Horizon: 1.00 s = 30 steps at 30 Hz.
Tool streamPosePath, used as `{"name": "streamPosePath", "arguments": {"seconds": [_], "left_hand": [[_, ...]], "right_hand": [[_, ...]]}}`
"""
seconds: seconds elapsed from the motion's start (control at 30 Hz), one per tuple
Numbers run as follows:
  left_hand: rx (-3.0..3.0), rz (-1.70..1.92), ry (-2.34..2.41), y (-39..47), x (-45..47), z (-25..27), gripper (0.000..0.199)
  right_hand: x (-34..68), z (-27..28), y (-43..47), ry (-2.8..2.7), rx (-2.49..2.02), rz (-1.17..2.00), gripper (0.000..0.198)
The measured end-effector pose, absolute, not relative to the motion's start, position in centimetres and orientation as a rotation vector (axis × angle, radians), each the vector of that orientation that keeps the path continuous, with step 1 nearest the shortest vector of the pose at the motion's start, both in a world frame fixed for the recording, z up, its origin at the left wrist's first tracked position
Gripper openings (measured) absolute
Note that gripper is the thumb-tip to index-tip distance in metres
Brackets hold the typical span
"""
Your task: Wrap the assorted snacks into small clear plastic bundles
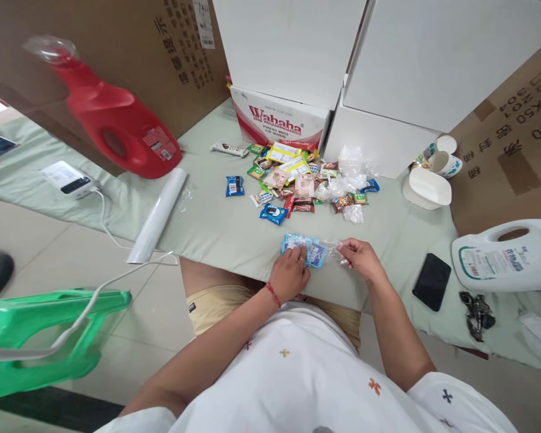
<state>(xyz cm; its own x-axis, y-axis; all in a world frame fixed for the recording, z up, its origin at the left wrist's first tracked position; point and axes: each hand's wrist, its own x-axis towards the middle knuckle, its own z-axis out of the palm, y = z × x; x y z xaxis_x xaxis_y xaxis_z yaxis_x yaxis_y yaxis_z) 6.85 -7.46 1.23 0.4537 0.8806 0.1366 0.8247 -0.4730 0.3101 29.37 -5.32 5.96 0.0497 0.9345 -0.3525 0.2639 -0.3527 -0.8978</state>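
Near the front edge of the cloth-covered table, my left hand (291,270) lies over light-blue snack packets (316,255), its fingers bent and holding them against the cloth. Clear plastic wrap (332,249) reaches from these packets to the right. My right hand (362,257) pinches the end of that wrap between thumb and fingers. Beyond both hands sits a loose pile of small wrapped snacks (293,174) in several colours. A dark-blue packet (273,214) lies at the near side of the pile, and another blue packet (235,186) rests to its left.
Crumpled clear plastic (349,180) lies at the pile's right. A Wahaha carton (282,120) and white boxes stand behind. Left are a red jug (117,120) and a white roll (157,216); right are a white tub (426,189), phone (431,281), keys (478,314) and white jug (505,255).
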Motion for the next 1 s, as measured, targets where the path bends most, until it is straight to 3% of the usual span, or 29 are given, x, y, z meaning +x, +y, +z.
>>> {"name": "streamPosePath", "arguments": {"seconds": [0.13,0.23,0.33,0.5,0.73,0.87,1.0], "left_hand": [[2.520,0.364,1.426,-7.4,7.3,1.0,0.046],[2.492,0.373,1.392,-7.2,7.2,1.1,0.029],[2.371,0.523,1.295,-7.0,6.2,1.2,0.026],[1.946,0.802,0.906,-6.8,3.3,1.6,0.024],[1.785,1.041,1.129,-7.1,1.8,1.9,0.033],[2.258,0.725,1.224,-6.0,2.8,1.9,0.046],[2.429,0.505,1.216,-5.4,3.5,1.2,0.053]], "right_hand": [[24.9,6.4,-3.8,-1.371,-1.704,1.165,0.029],[20.9,5.5,-2.7,-1.704,-1.884,0.859,0.023],[19.0,4.4,-3.4,-2.035,-1.963,0.558,0.031],[19.7,2.7,-6.8,-2.291,-1.692,0.263,0.048],[19.5,0.6,-8.4,-2.310,-1.781,0.200,0.058],[19.5,0.5,-9.4,-2.301,-1.750,0.217,0.059],[22.3,1.2,-11.5,-2.502,-1.453,0.358,0.075]]}}
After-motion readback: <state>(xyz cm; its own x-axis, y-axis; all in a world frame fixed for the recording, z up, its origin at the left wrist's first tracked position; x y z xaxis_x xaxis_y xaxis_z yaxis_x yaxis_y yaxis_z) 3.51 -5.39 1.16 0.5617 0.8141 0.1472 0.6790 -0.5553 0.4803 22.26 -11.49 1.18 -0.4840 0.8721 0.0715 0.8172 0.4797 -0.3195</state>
